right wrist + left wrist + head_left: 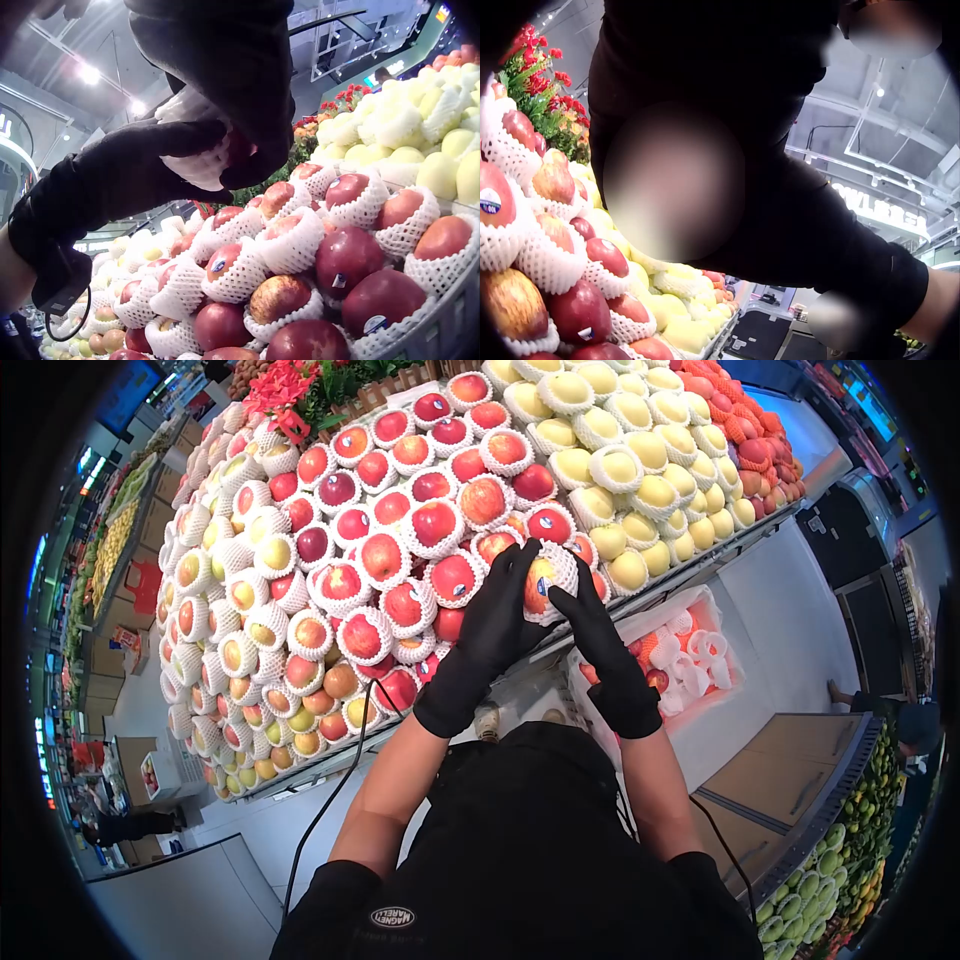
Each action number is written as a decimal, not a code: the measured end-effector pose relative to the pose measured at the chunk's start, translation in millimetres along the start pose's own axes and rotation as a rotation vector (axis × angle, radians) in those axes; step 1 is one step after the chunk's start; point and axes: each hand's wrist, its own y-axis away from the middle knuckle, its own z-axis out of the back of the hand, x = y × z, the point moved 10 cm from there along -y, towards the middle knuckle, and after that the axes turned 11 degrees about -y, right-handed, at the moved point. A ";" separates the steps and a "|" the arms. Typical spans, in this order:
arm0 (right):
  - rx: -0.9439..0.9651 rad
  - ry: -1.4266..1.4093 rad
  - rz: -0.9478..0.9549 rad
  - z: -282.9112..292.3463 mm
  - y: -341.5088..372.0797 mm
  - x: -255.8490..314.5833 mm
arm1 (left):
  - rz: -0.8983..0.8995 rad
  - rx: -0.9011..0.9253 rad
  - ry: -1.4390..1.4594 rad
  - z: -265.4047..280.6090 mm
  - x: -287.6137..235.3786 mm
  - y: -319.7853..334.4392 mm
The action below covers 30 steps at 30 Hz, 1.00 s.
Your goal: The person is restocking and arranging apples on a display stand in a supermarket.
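Note:
Both hands wear black gloves and meet around one apple (545, 578) in a white foam net, held just over the front edge of the fruit display. The left hand (500, 618) cups it from the left, fingers reaching up along its side. From the right, the right hand (597, 640) grips it, with a fingertip on the front of the net. A sticker shows on the apple's yellow-red skin. In the right wrist view, the foam net (193, 131) is seen between the hands. The left wrist view is mostly dark glove and blurred patches.
Red apples (383, 556) in foam nets fill the sloped display, with yellow-green fruit (648, 450) to the right. A bin (725, 615) with loose foam nets and some apples stands below the right hand. A black cable (325, 810) hangs by the left arm.

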 end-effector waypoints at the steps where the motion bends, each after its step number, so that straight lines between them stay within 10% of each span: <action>1: 0.036 -0.050 -0.031 -8.1 -6.2 -2.4 | -0.007 -0.024 -0.052 8.8 1.6 -1.8; 14: 0.276 0.279 0.042 -70.0 -60.1 -25.8 | 0.086 -0.259 -0.575 197.4 196.8 -16.7; 20: 0.253 0.297 -0.023 -57.6 -49.0 -37.8 | 0.423 0.101 -0.668 173.8 275.1 -15.6; 30: 0.020 0.158 -0.040 43.6 -19.7 -43.8 | 0.293 0.129 -0.530 162.6 313.4 4.4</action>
